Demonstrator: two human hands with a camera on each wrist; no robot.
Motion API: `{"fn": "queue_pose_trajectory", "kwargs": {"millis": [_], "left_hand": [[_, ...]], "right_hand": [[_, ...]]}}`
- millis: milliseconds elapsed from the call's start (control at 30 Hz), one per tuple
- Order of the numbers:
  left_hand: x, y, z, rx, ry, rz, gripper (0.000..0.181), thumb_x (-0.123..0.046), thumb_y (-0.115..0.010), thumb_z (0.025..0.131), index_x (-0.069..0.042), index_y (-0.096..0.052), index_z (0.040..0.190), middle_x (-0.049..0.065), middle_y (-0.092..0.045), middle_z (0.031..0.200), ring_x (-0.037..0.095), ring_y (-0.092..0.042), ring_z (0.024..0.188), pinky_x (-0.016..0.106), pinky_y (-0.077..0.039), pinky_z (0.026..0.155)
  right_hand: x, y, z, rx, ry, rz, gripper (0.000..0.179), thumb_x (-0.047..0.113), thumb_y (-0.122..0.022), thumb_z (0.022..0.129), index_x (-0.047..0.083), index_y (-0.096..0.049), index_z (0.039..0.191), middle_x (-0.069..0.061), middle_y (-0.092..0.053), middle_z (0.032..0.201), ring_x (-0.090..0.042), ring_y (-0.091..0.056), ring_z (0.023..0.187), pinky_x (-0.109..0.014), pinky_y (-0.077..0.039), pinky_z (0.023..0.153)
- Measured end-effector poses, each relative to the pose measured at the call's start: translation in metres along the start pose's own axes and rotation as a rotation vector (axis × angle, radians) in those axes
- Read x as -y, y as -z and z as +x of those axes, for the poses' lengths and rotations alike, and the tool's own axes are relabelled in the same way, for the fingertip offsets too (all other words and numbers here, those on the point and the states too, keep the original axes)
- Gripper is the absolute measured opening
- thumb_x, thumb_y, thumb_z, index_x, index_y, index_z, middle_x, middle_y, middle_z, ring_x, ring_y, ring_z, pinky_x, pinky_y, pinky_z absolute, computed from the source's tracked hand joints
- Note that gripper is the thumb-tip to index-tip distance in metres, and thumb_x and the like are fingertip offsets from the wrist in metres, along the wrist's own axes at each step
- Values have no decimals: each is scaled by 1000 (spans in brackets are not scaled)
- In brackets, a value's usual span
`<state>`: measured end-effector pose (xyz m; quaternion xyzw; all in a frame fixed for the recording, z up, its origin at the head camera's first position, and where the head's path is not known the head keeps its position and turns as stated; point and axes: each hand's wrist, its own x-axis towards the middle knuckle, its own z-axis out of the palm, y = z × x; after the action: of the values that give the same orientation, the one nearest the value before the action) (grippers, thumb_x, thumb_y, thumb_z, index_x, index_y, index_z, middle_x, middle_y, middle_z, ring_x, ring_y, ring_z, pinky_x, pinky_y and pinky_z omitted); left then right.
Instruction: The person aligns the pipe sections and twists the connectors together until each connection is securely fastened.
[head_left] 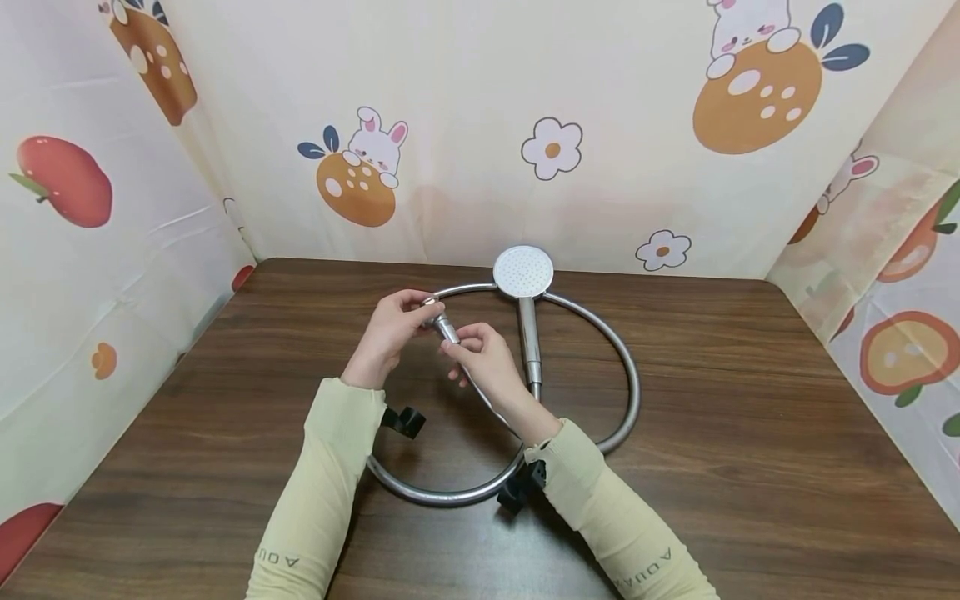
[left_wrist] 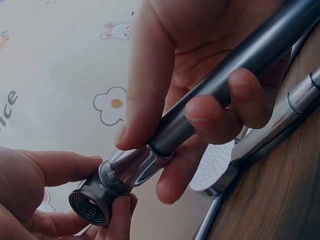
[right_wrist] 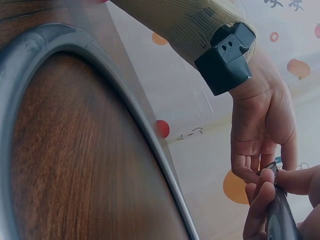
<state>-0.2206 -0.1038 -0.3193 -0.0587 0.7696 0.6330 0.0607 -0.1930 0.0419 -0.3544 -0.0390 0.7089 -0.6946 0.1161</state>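
A silver shower hose loops over the table, with a round white-faced shower head on its chrome handle lying in the middle. Both hands are on the raised hose end. My left hand pinches the ribbed metal nut between thumb and fingers; its threaded opening shows in the left wrist view. Beside it, my right hand holds the hose just below the nut, thumb against the shiny metal collar and fingers curled around the tube. In the right wrist view the fingers partly cover the joint.
The dark wooden table meets a patterned cloth wall at the back, with similar cloth at both sides. A black wrist device sits on the left sleeve, another on the right. The hose's loops surround the area below the hands.
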Motion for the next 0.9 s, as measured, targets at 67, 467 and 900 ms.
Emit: {"fn": "queue_pose_trajectory", "kwargs": {"millis": [67,467,900], "left_hand": [[0,0,0,-2,1,-1,39,-16,-61,87,3,-52,119,9,-54,97,13,-54,78,44,-46,89],[0,0,0,-4,-1,15,39,-17,-61,87,3,-53,119,7,-54,97,12,-54,79,34,-49,82],[1,-2,2,-13,5,-6,38,-14,-60,87,4,-53,119,6,-53,94,10,-54,79,36,-49,84]], "right_hand": [[0,0,0,-9,5,-7,24,11,-59,87,-2,-50,106,-18,-65,91,-9,-54,48,-25,-45,47],[2,-2,-1,-18,16,-26,28,15,-54,91,-6,-56,109,-5,-55,77,-8,-52,46,-26,-45,45],[0,1,-1,31,33,35,27,11,-43,96,-6,-50,115,-31,-60,100,-7,-52,46,-20,-42,43]]}}
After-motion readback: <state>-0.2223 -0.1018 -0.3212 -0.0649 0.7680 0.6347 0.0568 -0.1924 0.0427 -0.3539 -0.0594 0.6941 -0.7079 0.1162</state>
